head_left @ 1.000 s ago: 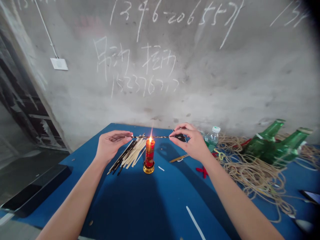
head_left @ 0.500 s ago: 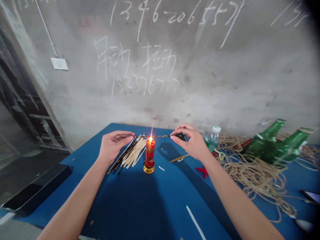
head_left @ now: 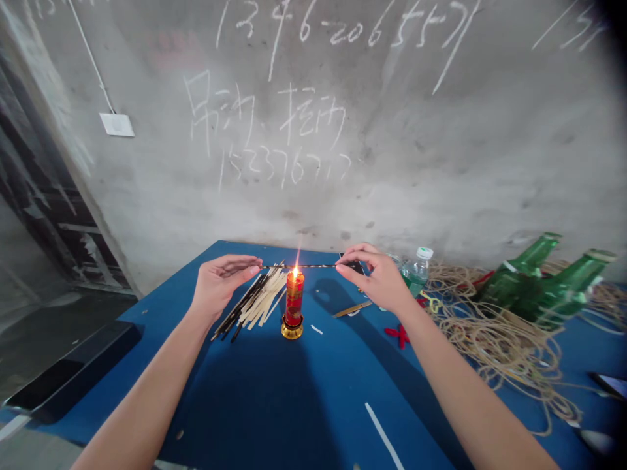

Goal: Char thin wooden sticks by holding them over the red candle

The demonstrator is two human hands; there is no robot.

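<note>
Between my two hands a thin dark twisted stick is held level, its middle at the flame of a lit red candle. My left hand pinches one end between thumb and fingertips. At the other end, my right hand is closed in the same way. The candle stands upright in a gold holder. Left of it, partly behind my left hand, lies a pile of pale and dark flat strips. Whether the stick touches the wick is hidden by glare.
On the blue table, tangled cord and two green bottles lie to the right. A clear bottle stands behind my right hand. Red pieces, a white strip and, at left, a black box are also there.
The stick and my hands have barely shifted; my right hand is very slightly farther right. The candle still burns in the same place.
</note>
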